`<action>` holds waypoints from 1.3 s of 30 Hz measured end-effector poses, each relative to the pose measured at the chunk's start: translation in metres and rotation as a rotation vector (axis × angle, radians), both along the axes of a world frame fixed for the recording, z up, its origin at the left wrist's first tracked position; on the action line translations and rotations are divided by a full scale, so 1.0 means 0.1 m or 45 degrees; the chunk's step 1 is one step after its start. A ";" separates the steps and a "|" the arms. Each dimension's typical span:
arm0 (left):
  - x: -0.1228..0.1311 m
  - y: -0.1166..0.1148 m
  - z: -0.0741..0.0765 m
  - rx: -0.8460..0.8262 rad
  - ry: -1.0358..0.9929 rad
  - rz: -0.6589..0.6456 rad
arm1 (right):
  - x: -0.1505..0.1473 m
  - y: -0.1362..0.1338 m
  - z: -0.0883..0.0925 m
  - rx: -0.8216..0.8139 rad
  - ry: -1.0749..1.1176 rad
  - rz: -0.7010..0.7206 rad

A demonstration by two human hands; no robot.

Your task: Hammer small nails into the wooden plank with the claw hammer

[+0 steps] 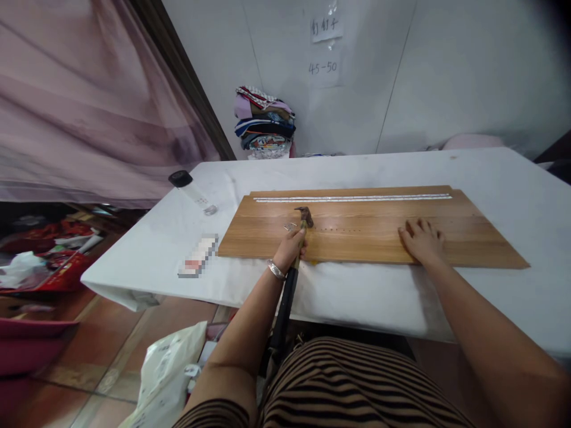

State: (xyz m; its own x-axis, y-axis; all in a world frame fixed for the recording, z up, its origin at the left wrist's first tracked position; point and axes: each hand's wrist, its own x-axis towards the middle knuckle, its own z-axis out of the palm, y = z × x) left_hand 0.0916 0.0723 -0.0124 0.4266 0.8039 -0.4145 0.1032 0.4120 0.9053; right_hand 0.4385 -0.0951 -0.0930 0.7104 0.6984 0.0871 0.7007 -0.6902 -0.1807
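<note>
My left hand [289, 249] is wrapped round a claw hammer [290, 291], gripping it high on the shaft, close below the metal head. The hammer's head lies over a wooden board [375, 241], and its dark handle reaches back toward my body. Just left of the head is a small pile of nails [290, 226] on the wood. A row of small dark points [338, 230], perhaps nails or holes, runs to the right of the hammer. My right hand [423, 239] rests on the board's right part, fingers spread, holding nothing. Two white measuring strips [352, 198] lie along the board's far side.
A white-covered table [143, 244] bears the board. At its left are a black round object [180, 178], a small clear item [210, 210] and a blurred-out flat object [198, 257]. Folded clothes [266, 125] stand by the wall behind. A white bag [167, 368] is low at left.
</note>
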 end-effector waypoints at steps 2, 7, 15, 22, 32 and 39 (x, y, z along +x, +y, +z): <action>0.00 0.00 0.00 0.008 0.023 0.003 | 0.00 0.00 -0.01 0.003 0.009 -0.003; 0.00 0.00 0.01 -0.003 -0.008 -0.018 | -0.01 0.00 0.00 -0.017 0.025 -0.011; 0.00 0.00 0.02 -0.013 0.000 -0.011 | -0.02 0.00 0.02 0.010 0.025 0.004; -0.02 0.00 0.03 -0.004 -0.026 -0.017 | -0.01 0.00 0.01 0.008 0.012 0.001; -0.02 0.00 0.03 0.007 -0.026 -0.029 | -0.01 0.00 0.01 -0.002 0.014 0.003; -0.02 0.00 0.03 -0.010 -0.022 -0.023 | -0.02 0.00 0.02 -0.015 0.013 0.001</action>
State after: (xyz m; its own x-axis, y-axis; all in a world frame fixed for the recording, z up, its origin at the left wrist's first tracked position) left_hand 0.0896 0.0723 -0.0096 0.4483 0.7927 -0.4132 0.0954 0.4172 0.9038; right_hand 0.4364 -0.0954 -0.0907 0.7105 0.7001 0.0715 0.6996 -0.6915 -0.1799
